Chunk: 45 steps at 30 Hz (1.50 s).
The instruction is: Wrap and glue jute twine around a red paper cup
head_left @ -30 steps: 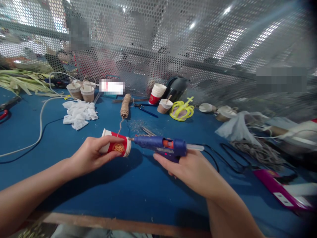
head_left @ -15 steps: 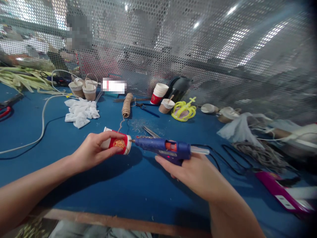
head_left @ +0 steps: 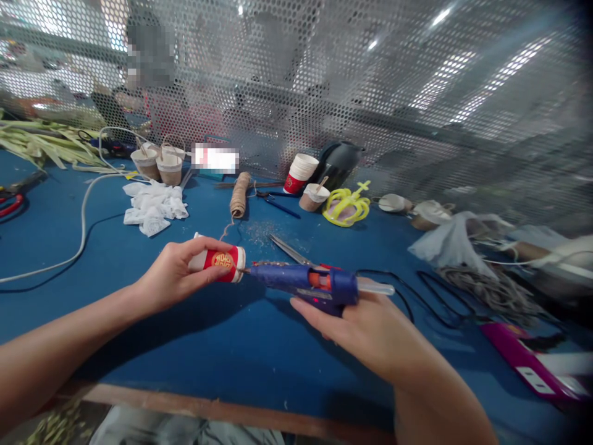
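Above the blue desk (head_left: 231, 358), my left hand (head_left: 180, 269) is reaching in from the left, fingers pinching a red-and-white paper cup (head_left: 222, 258) on its side. From the right, my right hand (head_left: 364, 324) is curling its fingers around a blue glue gun (head_left: 285, 279), aiming it at the cup's rim; I cannot tell whether they are touching. Bare surface is stretching below both hands to the wooden front edge (head_left: 213, 409); scissors (head_left: 290, 249) are lying just beyond the gun.

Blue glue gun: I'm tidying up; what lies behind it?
Behind the glue gun, metal blades, apparently scissors, lie on the table; a red part shows just above the gun, which covers the rest.
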{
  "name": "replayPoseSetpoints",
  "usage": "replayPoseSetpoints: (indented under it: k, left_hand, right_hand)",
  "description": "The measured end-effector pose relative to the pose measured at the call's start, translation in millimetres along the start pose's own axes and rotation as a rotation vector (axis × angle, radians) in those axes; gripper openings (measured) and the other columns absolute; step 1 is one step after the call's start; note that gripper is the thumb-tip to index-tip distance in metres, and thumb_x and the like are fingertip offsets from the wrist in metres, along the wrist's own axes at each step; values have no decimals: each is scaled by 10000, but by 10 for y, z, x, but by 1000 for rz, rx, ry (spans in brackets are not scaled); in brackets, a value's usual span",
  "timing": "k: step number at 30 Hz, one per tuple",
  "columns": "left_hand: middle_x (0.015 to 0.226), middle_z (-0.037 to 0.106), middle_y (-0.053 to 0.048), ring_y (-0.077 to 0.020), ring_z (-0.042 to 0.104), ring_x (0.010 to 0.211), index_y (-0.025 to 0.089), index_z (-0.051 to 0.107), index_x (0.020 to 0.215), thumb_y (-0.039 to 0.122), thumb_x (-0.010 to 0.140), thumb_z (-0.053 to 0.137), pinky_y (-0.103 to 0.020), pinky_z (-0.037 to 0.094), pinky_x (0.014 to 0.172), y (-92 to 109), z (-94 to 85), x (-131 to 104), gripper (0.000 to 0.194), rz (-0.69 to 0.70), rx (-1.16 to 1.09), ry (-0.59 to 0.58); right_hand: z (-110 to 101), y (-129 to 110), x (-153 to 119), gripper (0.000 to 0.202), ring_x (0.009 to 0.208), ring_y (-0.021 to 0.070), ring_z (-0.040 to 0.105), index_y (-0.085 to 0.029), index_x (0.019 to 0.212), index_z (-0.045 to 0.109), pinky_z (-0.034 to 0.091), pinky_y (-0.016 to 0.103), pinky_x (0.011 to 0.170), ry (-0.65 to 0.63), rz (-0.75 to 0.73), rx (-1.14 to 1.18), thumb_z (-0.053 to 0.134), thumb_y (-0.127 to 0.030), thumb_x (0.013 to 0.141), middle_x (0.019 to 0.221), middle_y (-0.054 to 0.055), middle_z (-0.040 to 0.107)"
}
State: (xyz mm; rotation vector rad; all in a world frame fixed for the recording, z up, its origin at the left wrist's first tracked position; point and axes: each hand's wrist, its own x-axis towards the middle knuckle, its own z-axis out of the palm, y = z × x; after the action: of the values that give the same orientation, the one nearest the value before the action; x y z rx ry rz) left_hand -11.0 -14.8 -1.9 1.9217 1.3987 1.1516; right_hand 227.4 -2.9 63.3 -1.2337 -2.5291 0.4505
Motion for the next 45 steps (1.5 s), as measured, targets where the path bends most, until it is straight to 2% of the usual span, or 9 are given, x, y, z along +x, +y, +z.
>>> replayPoseSetpoints:
  k: [6,12,15,25,32,38,45]
  left_hand:
    - [814,696,-56,-130,603,638,134,626,966,312,757,566,-199,465,551,10,-14,11,281,8,30,6]
    - [687,669,-15,-82,511,486,135,622,989,331,768,559,-166,386,446,-17,-2,-18,302,17,12,1]
    - [694,668,-18,-91,526,512,137,624,998,340,770,555,-172,395,464,-24,3,-25,313,12,20,-8]
    - [780,695,-54,-118,582,565,125,629,952,343,739,584,-197,459,509,33,9,3,308,-107,-98,-8]
    - [706,684,-20,-89,554,520,143,600,1012,280,787,544,-160,411,469,-17,26,-47,269,62,-11,-42]
    - [741,697,-7,-76,588,543,159,593,1008,216,783,560,-144,437,514,7,20,-59,234,202,85,-28]
    - [747,707,-22,-81,599,531,161,595,1005,226,793,542,-153,453,536,12,16,-77,227,266,141,-37]
  right_hand:
    - [-9,-12,17,165,586,154,598,-226,712,631,465,238,569,-19,-15,5,475,-233,765,548,-3,613]
    - [-1,21,7,173,604,144,603,-218,718,623,464,239,590,4,13,17,468,-243,791,633,0,645]
    - [-5,26,2,187,601,151,600,-213,694,622,464,258,599,2,3,8,464,-239,791,632,6,646]
    - [23,19,-13,171,530,133,583,-222,659,600,472,225,530,48,19,64,478,-224,778,589,-7,636]
    - [29,94,-16,157,407,119,524,-222,637,579,427,231,471,52,74,0,529,-278,774,420,-62,548]
    - [6,86,3,304,406,122,522,-228,477,505,423,238,476,59,73,4,527,-293,772,393,-49,540]
    - [35,88,36,185,371,115,494,-223,589,583,421,232,460,99,86,77,543,-285,759,357,-66,500]
